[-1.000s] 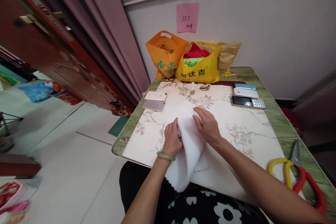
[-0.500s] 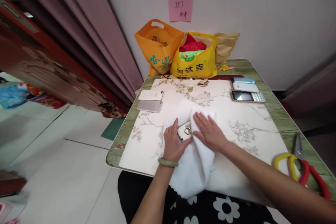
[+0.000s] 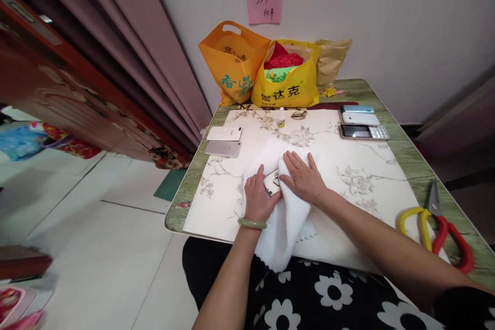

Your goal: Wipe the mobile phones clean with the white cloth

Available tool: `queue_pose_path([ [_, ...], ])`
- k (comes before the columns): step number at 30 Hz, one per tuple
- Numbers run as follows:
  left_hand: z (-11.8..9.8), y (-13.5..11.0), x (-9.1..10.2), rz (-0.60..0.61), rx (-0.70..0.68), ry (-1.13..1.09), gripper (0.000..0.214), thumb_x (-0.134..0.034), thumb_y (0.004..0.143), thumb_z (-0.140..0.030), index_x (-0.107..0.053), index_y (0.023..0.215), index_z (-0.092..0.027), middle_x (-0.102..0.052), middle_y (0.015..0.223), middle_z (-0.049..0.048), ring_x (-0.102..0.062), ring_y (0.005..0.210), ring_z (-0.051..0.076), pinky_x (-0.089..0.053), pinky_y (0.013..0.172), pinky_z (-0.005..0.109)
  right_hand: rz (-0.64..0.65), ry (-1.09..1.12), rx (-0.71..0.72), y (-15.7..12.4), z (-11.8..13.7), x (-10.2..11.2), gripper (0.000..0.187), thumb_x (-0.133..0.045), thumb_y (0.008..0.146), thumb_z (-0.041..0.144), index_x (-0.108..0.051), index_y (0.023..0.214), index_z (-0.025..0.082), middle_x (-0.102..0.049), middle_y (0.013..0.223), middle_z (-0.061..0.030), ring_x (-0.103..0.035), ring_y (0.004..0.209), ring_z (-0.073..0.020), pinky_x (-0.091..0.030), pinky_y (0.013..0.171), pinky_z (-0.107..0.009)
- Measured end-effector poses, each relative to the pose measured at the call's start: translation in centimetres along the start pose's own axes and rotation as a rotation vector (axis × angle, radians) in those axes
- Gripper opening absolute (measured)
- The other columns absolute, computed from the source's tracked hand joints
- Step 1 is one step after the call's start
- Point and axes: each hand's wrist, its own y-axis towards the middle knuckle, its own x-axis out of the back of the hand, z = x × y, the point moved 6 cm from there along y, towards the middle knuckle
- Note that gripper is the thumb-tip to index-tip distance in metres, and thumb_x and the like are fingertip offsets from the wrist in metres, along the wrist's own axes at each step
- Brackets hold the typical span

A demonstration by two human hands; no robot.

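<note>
A pale phone (image 3: 271, 183) with a ring holder on its back lies on a white cloth (image 3: 286, 219) in front of me. My left hand (image 3: 260, 197) grips the phone by its left side, thumb near the lower edge and fingers at the far edge. Stretched out flat, my right hand (image 3: 303, 175) presses a folded-over part of the cloth against the phone's right side. That fold hides the right part of the phone and some of the ring. The cloth's scalloped near edge hangs over the table's front edge.
Two phones (image 3: 224, 134) lie at left, several more (image 3: 359, 118) at right. A small bottle (image 3: 281, 117) and glasses-like item (image 3: 299, 115) lie beyond the cloth. An orange bag (image 3: 235, 67) and yellow bag (image 3: 286, 82) stand behind. Scissors (image 3: 435, 221) rest at the right edge.
The camera view has shifted slightly. My right hand and the cloth fold now cover more of the phone and its ring. My left hand keeps its grip on the phone.
</note>
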Motion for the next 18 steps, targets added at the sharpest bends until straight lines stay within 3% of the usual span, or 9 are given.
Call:
queue_pose_path([
  [4, 0.1, -0.1, 0.0, -0.020, -0.009, 0.005, 0.091, -0.075, 0.071, -0.039, -0.028, 0.145, -0.016, -0.058, 0.118, 0.0127, -0.050, 0.114, 0.030, -0.036, 0.101, 0.047, 0.022, 0.006, 0.156, -3.6, 1.5, 0.9, 0.065, -0.030, 0.098, 0.051, -0.023, 0.151, 0.013, -0.029, 0.154, -0.0136, -0.027, 0.143, -0.0266, -0.007, 0.116, -0.056],
  [7, 0.1, -0.1, -0.1, -0.025, -0.020, 0.001, 0.092, -0.077, 0.069, -0.041, -0.029, 0.144, -0.016, -0.059, 0.117, 0.0120, -0.051, 0.112, 0.029, -0.037, 0.100, 0.046, 0.058, 0.016, 0.170, -5.3, 1.4, 1.5, 0.061, -0.028, 0.099, 0.049, -0.029, 0.149, 0.015, -0.030, 0.154, -0.0113, -0.029, 0.142, -0.0252, -0.006, 0.117, -0.056],
  [14, -0.3, -0.3, -0.2, -0.031, -0.065, 0.068, 0.081, -0.070, 0.076, -0.041, -0.032, 0.143, -0.015, -0.058, 0.121, 0.0139, -0.049, 0.115, 0.030, -0.038, 0.100, 0.047, 0.050, 0.043, 0.060, 0.7, 0.2, 0.1, 0.062, -0.028, 0.099, 0.053, -0.029, 0.149, 0.016, -0.034, 0.152, -0.0132, -0.029, 0.141, -0.0276, -0.012, 0.114, -0.060],
  [18, -0.4, -0.5, -0.2, -0.031, -0.060, 0.077, 0.078, -0.068, 0.078, -0.038, -0.032, 0.143, -0.018, -0.056, 0.124, 0.0128, -0.049, 0.116, 0.030, -0.038, 0.100, 0.048, 0.007, 0.030, 0.119, -1.2, 0.9, 0.2, 0.071, -0.031, 0.097, 0.057, -0.028, 0.149, 0.010, -0.032, 0.152, -0.0171, -0.026, 0.143, -0.0297, -0.017, 0.115, -0.055],
])
